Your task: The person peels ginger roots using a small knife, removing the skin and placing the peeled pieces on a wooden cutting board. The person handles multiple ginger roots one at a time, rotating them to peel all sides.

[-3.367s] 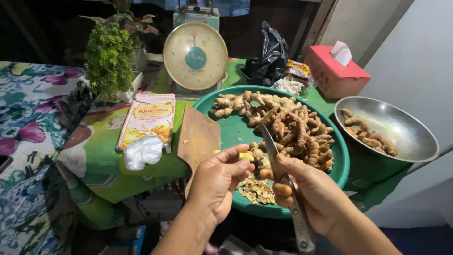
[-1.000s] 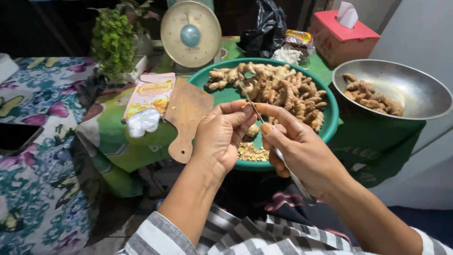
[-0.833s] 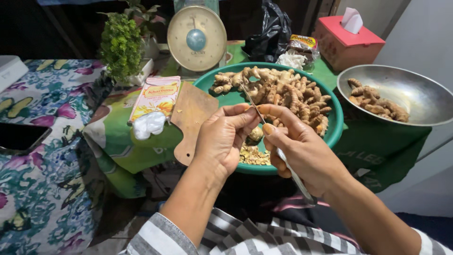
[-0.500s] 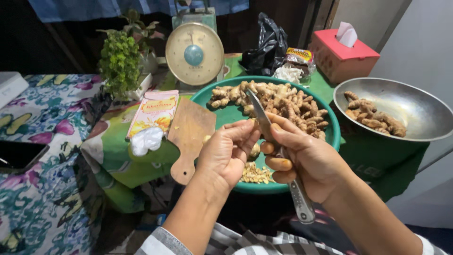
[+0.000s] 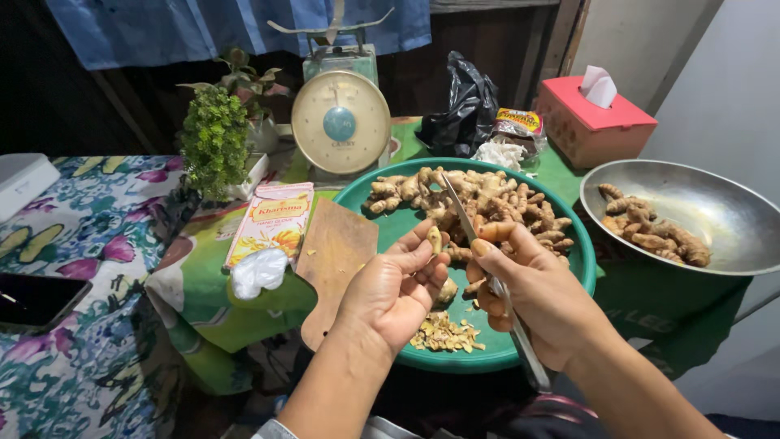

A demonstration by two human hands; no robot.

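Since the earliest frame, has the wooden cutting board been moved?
No. The wooden cutting board still leans at the left rim of the green basin, right beside the packet. Only the camera's view shifted.

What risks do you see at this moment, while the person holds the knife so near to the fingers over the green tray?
1. The knife in the right hand passes close to the left hand, which pinches a small root piece; a slip might cut a fingertip.
2. The peelings lie near the edge of the green tray and may spill off it.
3. The wooden board overhangs the table edge and might fall.
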